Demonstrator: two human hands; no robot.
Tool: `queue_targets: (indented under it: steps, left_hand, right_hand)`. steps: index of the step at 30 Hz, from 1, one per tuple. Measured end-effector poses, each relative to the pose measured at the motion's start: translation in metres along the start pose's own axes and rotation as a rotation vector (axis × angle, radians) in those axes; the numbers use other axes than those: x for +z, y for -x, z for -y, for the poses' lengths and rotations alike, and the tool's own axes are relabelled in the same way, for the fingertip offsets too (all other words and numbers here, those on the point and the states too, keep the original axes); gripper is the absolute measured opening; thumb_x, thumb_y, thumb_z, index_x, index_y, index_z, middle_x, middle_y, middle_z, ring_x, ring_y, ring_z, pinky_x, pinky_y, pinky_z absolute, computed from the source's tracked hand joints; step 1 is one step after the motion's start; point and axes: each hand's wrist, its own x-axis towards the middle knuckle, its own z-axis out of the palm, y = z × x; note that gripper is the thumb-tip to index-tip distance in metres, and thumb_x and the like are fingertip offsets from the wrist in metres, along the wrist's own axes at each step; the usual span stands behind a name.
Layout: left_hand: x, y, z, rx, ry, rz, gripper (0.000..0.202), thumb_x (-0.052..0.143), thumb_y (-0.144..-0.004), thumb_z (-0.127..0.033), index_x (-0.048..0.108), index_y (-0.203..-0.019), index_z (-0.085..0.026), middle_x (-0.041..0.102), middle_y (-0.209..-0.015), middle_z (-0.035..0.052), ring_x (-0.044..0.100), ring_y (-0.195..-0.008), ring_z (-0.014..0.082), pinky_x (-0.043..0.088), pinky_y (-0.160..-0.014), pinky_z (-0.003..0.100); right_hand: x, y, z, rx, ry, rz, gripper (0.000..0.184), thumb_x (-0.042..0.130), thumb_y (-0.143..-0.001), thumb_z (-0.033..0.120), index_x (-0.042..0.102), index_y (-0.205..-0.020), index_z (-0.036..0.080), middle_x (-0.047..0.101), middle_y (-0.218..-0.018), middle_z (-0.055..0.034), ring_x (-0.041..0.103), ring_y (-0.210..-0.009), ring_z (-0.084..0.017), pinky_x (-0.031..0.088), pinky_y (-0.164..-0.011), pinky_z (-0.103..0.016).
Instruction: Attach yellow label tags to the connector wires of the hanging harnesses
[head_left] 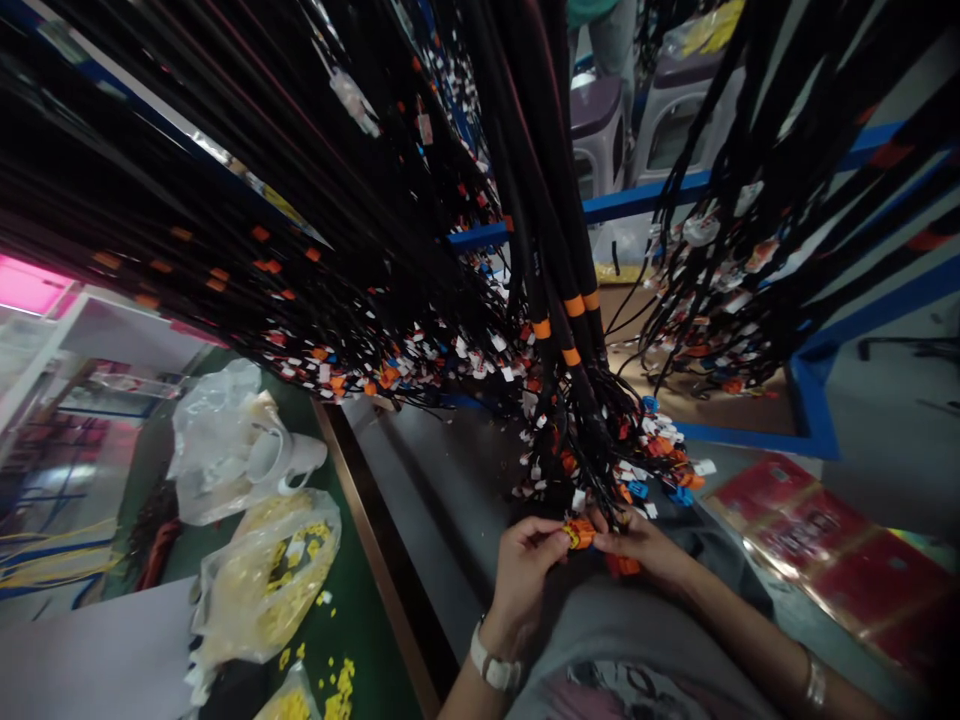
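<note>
Pinching orange connector [579,534], both hands.

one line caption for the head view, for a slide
Both hands, left hand and right hand, pinch an orange connector beneath hanging black wire harnesses.

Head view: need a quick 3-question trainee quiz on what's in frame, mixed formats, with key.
1. True or false: the left hand and the right hand both pinch the orange connector.
2. Multiple choice: the clear bag on the green table holds small parts that are A) blue, B) yellow, C) white.
3. Fill in: the black cable bundle above the hands carries bands of ____ tape.

Key: 1 true; 2 B; 3 orange.
</note>
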Motion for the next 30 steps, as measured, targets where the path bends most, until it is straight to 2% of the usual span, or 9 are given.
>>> queue_targets:
  steps: [9, 14, 21, 30]
  left_hand:
    - [0.001, -0.002, 0.004, -0.054, 0.092, 0.017, 0.029, 0.079, -0.057, -0.03, 0.065, -0.075, -0.012, 0.058, -0.06, -0.0012, 0.047, -0.053, 0.0064, 0.037, -0.054, 0.019]
    - [0.003, -0.002, 0.004, -0.119, 0.18, 0.088, 0.031, 0.077, -0.061, -0.033, 0.062, -0.076, -0.011, 0.06, -0.067, 0.0027, 0.051, -0.056, 0.0082, 0.04, -0.054, 0.021]
    - [0.005, 0.0, 0.006, -0.2, 0.264, 0.106, 0.034, 0.079, -0.057, -0.033, 0.059, -0.074, -0.011, 0.057, -0.064, 0.0005, 0.051, -0.054, 0.0085, 0.041, -0.051, 0.021]
    - [0.006, -0.002, 0.01, -0.26, 0.407, 0.184, 0.028, 0.076, -0.063, -0.025, 0.054, -0.074, -0.012, 0.056, -0.066, 0.0001, 0.053, -0.055, 0.0072, 0.044, -0.051, 0.019]
  right_hand:
    - [-0.006, 0.0, -0.004, -0.005, 0.04, 0.012, 0.03, 0.076, -0.062, 0.031, 0.049, -0.062, 0.018, 0.05, -0.066, 0.0018, 0.047, -0.058, -0.01, 0.038, -0.053, -0.022]
    - [-0.012, -0.001, -0.014, 0.039, 0.062, 0.052, 0.032, 0.073, -0.066, 0.035, 0.045, -0.064, 0.019, 0.046, -0.057, 0.0053, 0.042, -0.042, -0.007, 0.034, -0.041, -0.021]
    - [-0.011, 0.001, -0.004, -0.019, 0.153, 0.058, 0.032, 0.073, -0.067, 0.035, 0.046, -0.062, 0.018, 0.047, -0.065, 0.0016, 0.045, -0.059, -0.01, 0.038, -0.052, -0.023]
    - [-0.012, 0.0, 0.002, -0.024, 0.231, 0.057, 0.033, 0.071, -0.067, 0.037, 0.045, -0.062, 0.018, 0.046, -0.066, 0.0018, 0.044, -0.06, -0.011, 0.037, -0.056, -0.024]
